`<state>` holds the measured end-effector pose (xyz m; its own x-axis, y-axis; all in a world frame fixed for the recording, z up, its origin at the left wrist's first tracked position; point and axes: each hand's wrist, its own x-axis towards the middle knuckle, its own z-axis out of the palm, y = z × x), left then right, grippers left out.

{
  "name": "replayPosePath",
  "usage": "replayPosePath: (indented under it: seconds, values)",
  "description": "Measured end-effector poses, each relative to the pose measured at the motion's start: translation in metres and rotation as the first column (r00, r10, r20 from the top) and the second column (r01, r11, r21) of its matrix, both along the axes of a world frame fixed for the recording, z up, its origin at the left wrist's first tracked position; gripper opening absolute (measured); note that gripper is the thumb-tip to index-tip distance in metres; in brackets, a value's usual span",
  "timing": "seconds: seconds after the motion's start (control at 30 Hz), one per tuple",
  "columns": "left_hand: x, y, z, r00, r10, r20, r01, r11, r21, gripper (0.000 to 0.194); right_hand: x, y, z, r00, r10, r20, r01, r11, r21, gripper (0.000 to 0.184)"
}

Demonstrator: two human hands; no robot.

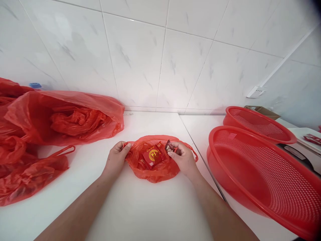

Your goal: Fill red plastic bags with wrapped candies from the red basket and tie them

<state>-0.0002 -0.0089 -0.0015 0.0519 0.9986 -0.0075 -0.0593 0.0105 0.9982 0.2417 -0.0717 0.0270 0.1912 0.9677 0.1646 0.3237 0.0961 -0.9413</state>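
Observation:
A small red plastic bag (156,172) lies open on the white table in front of me. My left hand (117,157) pinches the bag's left edge and handle. My right hand (182,156) holds a small dark red wrapped packet (169,146) over the bag's right side. Inside the bag lie a red packet with a gold round mark (152,156) and other small red packets.
Several crumpled red plastic bags (62,117) are piled at the left, reaching the table's edge. Two red mesh baskets (263,174) stand at the right, one behind the other (258,124). A tiled wall closes the back. A cardboard box corner (263,110) shows behind the baskets.

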Motion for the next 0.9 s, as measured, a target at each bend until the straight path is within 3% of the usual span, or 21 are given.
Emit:
replayPosePath:
  seconds: [0.1,0.23,0.33,0.5,0.6,0.7,0.77,0.9]
  values:
    - [-0.0004,0.0005,-0.0006,1.000,-0.001,-0.010,0.001,1.000,-0.003,0.030,0.0029,0.0007,0.0004,0.945,0.160,-0.285,-0.174,0.984,-0.023,0.025]
    - [-0.0006,0.0010,-0.0010,1.000,-0.002,-0.016,0.001,1.000,-0.011,0.031,0.0045,-0.0001,0.0005,0.807,0.231,-0.543,-0.289,0.957,-0.023,0.027]
    - [-0.0006,0.0004,0.0000,1.000,-0.003,-0.014,0.003,1.000,-0.015,0.032,0.0042,-0.0012,0.0010,0.736,0.246,-0.630,-0.336,0.942,-0.024,0.032]
    - [-0.0002,-0.0010,0.0022,0.999,0.005,-0.045,-0.006,1.000,-0.025,0.031,0.0048,-0.0018,-0.0011,0.619,0.304,-0.724,-0.423,0.906,0.018,0.022]
    - [-0.0002,-0.0001,0.0009,1.000,0.007,-0.023,-0.008,1.000,-0.022,0.031,0.0052,-0.0020,-0.0028,0.592,0.317,-0.741,-0.457,0.889,0.015,0.021]
    - [-0.0009,0.0013,-0.0018,1.000,-0.002,-0.004,0.002,1.000,-0.024,0.031,0.0051,-0.0011,-0.0034,0.640,0.284,-0.714,-0.449,0.892,-0.047,0.023]
    - [-0.0014,0.0020,-0.0032,1.000,-0.004,-0.003,0.004,1.000,-0.030,0.031,0.0048,0.0001,-0.0033,0.743,0.233,-0.627,-0.392,0.911,-0.127,0.022]
    - [-0.0018,0.0025,-0.0049,1.000,-0.001,0.011,0.001,1.000,-0.017,0.032,0.0038,0.0030,-0.0042,0.942,0.076,-0.325,-0.151,0.966,-0.212,0.025]
